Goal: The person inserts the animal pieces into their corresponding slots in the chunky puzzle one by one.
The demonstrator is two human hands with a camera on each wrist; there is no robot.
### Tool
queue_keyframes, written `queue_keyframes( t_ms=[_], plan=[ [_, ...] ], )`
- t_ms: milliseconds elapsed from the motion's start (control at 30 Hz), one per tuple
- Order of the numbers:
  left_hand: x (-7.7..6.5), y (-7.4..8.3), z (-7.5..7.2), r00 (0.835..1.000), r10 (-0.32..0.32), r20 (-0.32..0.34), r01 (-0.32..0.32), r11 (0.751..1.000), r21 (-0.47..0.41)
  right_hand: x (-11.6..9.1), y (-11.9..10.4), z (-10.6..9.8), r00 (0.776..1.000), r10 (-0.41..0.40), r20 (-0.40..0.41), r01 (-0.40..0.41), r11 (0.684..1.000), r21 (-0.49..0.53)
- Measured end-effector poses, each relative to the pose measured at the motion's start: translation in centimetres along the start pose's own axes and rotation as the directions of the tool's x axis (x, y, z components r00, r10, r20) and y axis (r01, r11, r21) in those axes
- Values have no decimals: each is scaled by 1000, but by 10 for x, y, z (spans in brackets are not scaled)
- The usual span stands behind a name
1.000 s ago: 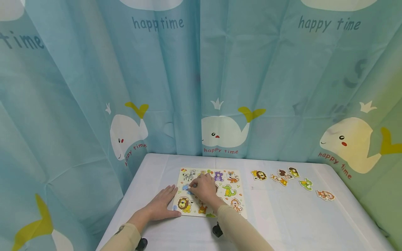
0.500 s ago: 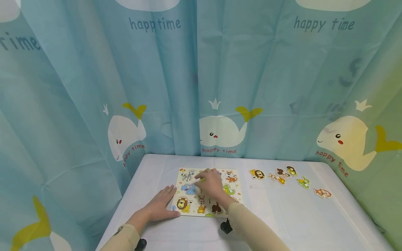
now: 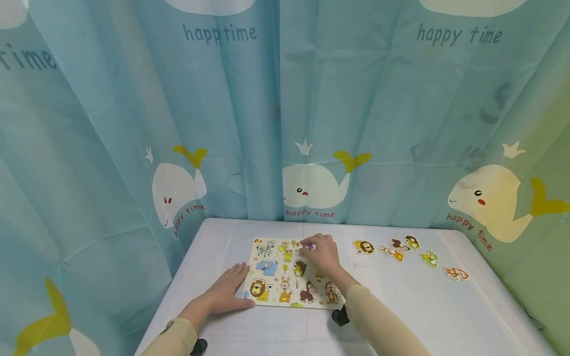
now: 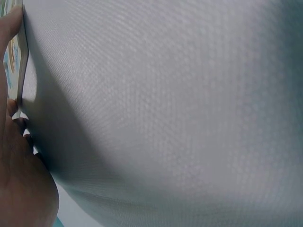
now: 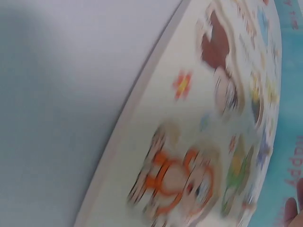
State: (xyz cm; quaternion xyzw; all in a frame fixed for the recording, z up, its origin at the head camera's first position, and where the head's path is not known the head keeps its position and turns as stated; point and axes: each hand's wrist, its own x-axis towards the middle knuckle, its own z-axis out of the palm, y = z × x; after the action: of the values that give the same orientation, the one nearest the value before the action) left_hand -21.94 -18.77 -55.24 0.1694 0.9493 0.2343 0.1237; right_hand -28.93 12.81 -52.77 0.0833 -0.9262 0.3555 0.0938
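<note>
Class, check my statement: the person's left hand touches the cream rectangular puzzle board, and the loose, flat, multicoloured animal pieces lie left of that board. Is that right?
No: the head view shows the loose, flat, multicoloured animal pieces lying right of the cream rectangular puzzle board, not left.

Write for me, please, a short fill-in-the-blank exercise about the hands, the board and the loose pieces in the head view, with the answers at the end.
1. The left hand is at the ____ edge of the board.
2. The striped animal in the board's far left corner is a ____.
3. Of the loose pieces, the one nearest the board shows a ____.

Missing words: left; zebra; lion.
</note>
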Motion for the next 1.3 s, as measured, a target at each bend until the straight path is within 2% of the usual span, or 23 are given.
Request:
queue_keyframes(
  t_ms=[433, 833, 1067, 1300],
  plan=[
    [-1, 2, -1, 1000, -3, -1, 3, 1000, -8, -8, 48, -35, 994, 91, -68, -93, 995, -30],
    [-3, 2, 0, 1000, 10, -7, -10, 1000, -16, -20, 81, -61, 977, 196, -85, -201, 978, -59],
    [-1, -1, 3, 1000, 17, -15, -17, 1000, -3, -26, 97, -73, 975, 183, -128, -195, 976, -95],
    [1, -2, 3, 1000, 19, -14, -19, 1000, 6, -30, 119, -95, 960, 240, -142, -256, 961, -104]
  ],
)
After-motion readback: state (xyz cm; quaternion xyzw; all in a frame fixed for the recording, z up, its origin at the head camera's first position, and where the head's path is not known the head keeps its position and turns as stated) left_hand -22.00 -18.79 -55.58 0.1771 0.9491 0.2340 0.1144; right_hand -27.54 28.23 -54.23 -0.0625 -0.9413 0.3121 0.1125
